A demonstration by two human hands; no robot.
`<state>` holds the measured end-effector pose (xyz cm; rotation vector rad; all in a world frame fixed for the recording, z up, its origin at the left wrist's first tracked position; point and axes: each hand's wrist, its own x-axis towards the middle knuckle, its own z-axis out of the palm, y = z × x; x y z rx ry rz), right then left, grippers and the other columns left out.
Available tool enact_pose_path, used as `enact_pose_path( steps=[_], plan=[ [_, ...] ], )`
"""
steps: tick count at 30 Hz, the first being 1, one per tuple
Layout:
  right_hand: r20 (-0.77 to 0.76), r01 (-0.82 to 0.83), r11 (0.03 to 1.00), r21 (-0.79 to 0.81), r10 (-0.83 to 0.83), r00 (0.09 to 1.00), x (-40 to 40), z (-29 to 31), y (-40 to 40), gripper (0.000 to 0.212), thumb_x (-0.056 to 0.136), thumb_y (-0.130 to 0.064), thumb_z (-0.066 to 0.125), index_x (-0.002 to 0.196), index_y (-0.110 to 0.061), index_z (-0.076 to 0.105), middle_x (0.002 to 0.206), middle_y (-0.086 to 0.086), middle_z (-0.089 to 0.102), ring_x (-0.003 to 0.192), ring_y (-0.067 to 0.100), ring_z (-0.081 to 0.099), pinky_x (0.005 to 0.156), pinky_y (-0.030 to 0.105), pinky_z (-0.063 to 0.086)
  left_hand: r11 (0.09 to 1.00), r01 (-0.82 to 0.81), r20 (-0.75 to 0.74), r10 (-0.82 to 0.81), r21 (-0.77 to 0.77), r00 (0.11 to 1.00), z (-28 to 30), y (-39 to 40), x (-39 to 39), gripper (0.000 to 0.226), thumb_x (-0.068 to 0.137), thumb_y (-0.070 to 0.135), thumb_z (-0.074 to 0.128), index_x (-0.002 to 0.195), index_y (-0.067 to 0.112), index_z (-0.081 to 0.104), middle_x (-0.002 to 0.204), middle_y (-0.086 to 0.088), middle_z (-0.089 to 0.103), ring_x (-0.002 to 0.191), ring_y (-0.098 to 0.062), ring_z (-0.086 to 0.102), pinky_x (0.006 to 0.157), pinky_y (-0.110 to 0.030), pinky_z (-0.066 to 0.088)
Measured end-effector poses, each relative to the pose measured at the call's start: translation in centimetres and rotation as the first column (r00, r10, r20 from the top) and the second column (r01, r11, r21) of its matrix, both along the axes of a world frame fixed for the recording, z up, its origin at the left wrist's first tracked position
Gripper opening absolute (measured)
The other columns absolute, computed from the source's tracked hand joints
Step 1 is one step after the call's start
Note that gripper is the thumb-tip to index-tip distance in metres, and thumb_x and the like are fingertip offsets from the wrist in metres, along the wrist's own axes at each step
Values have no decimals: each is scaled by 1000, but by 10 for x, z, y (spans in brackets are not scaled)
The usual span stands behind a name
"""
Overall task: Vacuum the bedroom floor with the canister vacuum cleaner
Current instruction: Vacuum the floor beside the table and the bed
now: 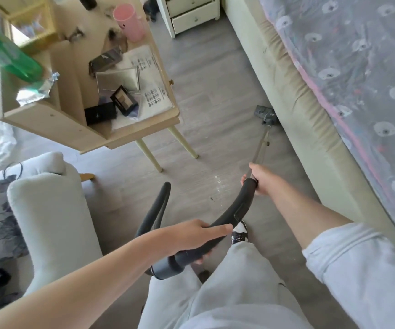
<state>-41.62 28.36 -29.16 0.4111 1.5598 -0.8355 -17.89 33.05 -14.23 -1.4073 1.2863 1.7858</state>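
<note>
Hands [198,236] [260,179] in closed grip around vacuum handle [236,210], floor nozzle [265,113] beside bed [293,98].

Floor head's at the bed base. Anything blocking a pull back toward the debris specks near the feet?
Nothing visible. The floor head sits against the bed base; bare floor runs from it to the specks. The table leg stands left of that line. Right hand grips the wand, left hand the handle.

matt black plastic handle [229,217], wood-grain floor [215,91]

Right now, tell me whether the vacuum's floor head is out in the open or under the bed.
Partly under: the floor head sits at the bed frame, its far end hidden beneath it.
</note>
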Motion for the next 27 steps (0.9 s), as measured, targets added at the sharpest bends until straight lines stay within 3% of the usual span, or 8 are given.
enact_pose_path(
  steps=[4,7,12,16,18,20,22,27],
  plan=[
    [-1,65,998,-19,-65,998,22,0,-5,27,101,-29,51,86,-10,39,79,9,44,58,17,48,54,31,49,1000,5,-29,-4,2,1000,6,-12,19,61,84,78,58,73,18,59,59,1,62,47,-17,61,55,-23,54],
    [27,112,993,-25,-111,993,70,0,3,22,101,-27,51,92,-9,41,78,9,45,56,17,47,45,27,52,999,51,-8,-51,13,999,7,-15,68,61,84,77,58,75,17,58,62,-1,62,48,-18,60,53,-22,52],
    [58,228,974,9,-229,972,211,0,25,23,100,-23,53,113,-6,47,94,14,49,61,23,53,48,31,55,986,161,-6,-161,31,987,17,-27,212,67,73,81,63,76,15,61,62,-1,64,52,-18,62,58,-26,53],
    [112,270,962,46,-274,955,326,10,35,23,100,-26,51,110,-7,46,80,13,48,53,23,51,49,34,55,962,262,-5,-263,77,965,43,-45,321,69,60,89,63,70,20,69,69,1,69,65,-16,67,71,-28,57],
    [130,296,954,50,-300,945,357,19,31,24,100,-27,52,114,-9,45,90,14,51,54,24,54,51,35,55,954,280,-31,-278,109,960,57,-59,352,70,64,90,63,66,21,65,67,-1,66,61,-18,64,67,-28,56],
    [123,297,954,42,-300,946,361,25,27,28,99,-28,54,120,-12,44,112,15,52,57,24,58,54,37,55,941,315,-70,-309,120,949,64,-69,358,69,71,89,59,64,20,58,64,-4,61,54,-20,59,63,-27,52],
    [92,314,949,30,-315,945,355,30,25,29,99,-28,54,122,-14,43,118,14,51,60,23,60,58,37,56,944,305,-75,-298,122,952,64,-74,355,68,73,86,58,64,19,55,64,-7,59,51,-21,55,62,-28,50],
    [37,352,936,0,-352,935,309,28,30,25,100,-24,53,117,-10,42,90,12,49,60,20,54,42,29,53,950,289,-52,-285,115,957,45,-56,308,66,80,82,58,73,17,58,61,-3,59,50,-20,54,58,-28,50]
  ],
)
